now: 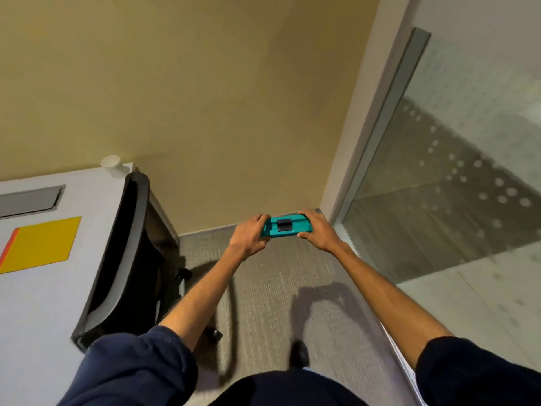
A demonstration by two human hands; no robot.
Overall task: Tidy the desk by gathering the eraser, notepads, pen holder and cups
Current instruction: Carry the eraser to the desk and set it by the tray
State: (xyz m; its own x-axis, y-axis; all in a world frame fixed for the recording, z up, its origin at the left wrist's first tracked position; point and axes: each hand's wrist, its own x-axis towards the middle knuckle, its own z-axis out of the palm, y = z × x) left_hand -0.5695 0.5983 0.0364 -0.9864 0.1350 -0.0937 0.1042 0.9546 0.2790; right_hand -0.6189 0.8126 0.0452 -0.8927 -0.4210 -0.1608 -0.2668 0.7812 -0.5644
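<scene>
While the left hand [248, 234] and right hand [317, 232] gripped a teal object [301, 225] by its ends, probably to keep it level, a cup [112, 167] stood at the far corner of the bench [44, 288].

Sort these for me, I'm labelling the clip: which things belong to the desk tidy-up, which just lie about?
Job: teal tray with black block, gripped by left hand and right hand; yellow notepad; white paper cup.
Lying about: office chair; grey desk hatch; glass wall.
</scene>
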